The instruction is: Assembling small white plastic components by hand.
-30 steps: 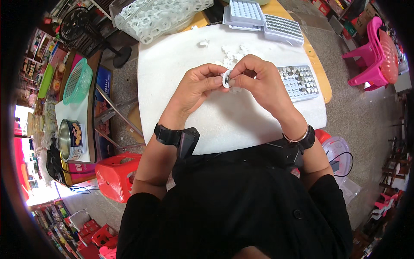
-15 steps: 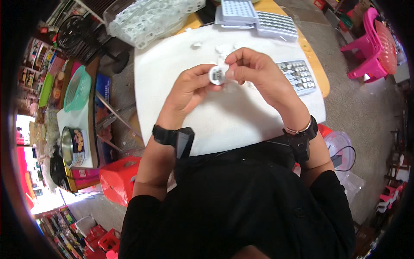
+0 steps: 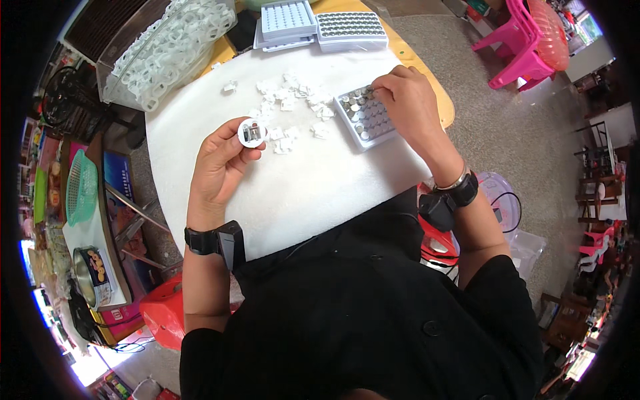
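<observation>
Between the thumb and fingers of my left hand is a small round white plastic housing, its open face with metal parts inside turned up. My right hand reaches over the far right part of a pale tray, thumb and fingertips brought together there. Whether they grip anything is hidden. Silvery button cells sit in the tray, mostly toward its left side. Loose small white plastic pieces lie scattered between the housing and the tray.
A clear bin of white plastic rings stands at the far left of the white-covered table. At the back are stacked pale trays and a filled tray. Red stools flank me; a pink chair is off to the right.
My right hand has left the round housing and moved right to the button-cell tray. My left hand keeps the housing, now apart from the right. The head view has shifted.
</observation>
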`<state>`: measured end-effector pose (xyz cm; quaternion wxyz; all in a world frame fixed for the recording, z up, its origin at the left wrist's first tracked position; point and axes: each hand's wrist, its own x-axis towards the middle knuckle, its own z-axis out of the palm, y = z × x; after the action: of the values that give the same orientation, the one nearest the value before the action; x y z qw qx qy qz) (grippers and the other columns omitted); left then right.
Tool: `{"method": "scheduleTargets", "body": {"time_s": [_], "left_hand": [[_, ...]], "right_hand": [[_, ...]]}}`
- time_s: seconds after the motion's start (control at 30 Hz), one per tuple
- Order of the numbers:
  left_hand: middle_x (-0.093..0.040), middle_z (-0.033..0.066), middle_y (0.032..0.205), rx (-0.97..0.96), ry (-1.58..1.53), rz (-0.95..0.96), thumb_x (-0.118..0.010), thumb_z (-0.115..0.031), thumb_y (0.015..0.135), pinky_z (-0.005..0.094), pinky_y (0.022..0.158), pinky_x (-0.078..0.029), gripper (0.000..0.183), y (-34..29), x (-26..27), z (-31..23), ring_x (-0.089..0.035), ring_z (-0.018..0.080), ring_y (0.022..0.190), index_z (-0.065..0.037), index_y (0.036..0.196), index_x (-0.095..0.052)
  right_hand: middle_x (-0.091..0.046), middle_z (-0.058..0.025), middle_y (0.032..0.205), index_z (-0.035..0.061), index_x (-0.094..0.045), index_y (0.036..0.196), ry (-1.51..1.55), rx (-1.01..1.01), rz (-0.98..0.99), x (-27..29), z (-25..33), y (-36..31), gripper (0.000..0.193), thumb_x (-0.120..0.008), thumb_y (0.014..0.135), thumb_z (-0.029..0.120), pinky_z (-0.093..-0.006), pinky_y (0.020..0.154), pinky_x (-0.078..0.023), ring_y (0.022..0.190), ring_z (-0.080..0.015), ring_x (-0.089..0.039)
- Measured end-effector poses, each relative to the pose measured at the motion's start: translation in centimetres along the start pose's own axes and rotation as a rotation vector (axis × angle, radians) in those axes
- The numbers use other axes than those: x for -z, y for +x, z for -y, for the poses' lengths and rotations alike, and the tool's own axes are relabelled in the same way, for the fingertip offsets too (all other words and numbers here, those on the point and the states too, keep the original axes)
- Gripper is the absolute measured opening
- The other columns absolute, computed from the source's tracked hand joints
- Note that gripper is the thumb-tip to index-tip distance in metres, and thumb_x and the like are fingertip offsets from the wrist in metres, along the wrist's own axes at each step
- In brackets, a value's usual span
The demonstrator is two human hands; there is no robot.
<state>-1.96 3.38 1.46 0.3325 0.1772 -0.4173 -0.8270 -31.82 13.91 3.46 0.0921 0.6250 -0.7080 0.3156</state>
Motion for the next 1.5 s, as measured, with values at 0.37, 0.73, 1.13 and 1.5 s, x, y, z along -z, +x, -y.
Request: {"method": "scheduleTargets", "body": {"time_s": [0.37, 0.73, 1.13, 1.5], "left_hand": [[-0.060, 0.0165, 0.105, 0.008, 0.004, 0.002, -0.057, -0.006, 0.087, 0.0263, 0.078, -0.055, 0.034, 0.1, -0.6, -0.2, -0.063, 0.0229, 0.092, 0.008, 0.117, -0.050], [-0.060, 0.0129, 0.105, 0.012, -0.054, 0.032, -0.056, -0.007, 0.089, 0.0300, 0.086, -0.053, 0.030, 0.1, -0.3, -0.2, -0.062, 0.0211, 0.095, 0.006, 0.116, -0.053], [-0.060, 0.0113, 0.104, 0.009, 0.004, 0.014, -0.060, -0.008, 0.087, 0.0301, 0.086, -0.051, 0.029, 0.1, -0.5, 0.0, -0.061, 0.0185, 0.091, 0.004, 0.113, -0.055], [-0.060, 0.0100, 0.107, -0.029, 0.227, 0.067, -0.062, -0.010, 0.086, 0.0284, 0.082, -0.050, 0.044, 0.0, -1.3, -0.3, -0.060, 0.0159, 0.090, 0.001, 0.126, -0.048]], "right_hand": [[-0.058, -0.0115, 0.071, 0.0028, -0.062, 0.078, 0.139, -0.094, 0.003, -0.2, 2.0, -0.1, 0.004, -0.060, 0.075, 0.002, -0.0347, 0.064, -0.046, 0.069, -0.0255, -0.058], [-0.062, -0.0093, 0.081, 0.0023, -0.064, 0.087, 0.821, -0.012, 0.109, -1.9, 12.5, 0.8, 0.010, -0.064, 0.078, 0.001, -0.0290, 0.063, -0.048, 0.071, -0.0192, -0.062], [-0.060, -0.0051, 0.078, 0.0003, -0.063, 0.084, 1.015, -0.127, 0.320, -3.2, 11.9, 1.4, 0.009, -0.067, 0.076, 0.002, -0.0252, 0.063, -0.046, 0.070, -0.0114, -0.058], [-0.060, -0.0039, 0.077, -0.0009, -0.065, 0.086, 1.042, -0.159, 0.444, -2.7, 11.4, 2.0, 0.011, -0.067, 0.077, 0.005, -0.0237, 0.062, -0.045, 0.068, -0.0093, -0.057]]}}
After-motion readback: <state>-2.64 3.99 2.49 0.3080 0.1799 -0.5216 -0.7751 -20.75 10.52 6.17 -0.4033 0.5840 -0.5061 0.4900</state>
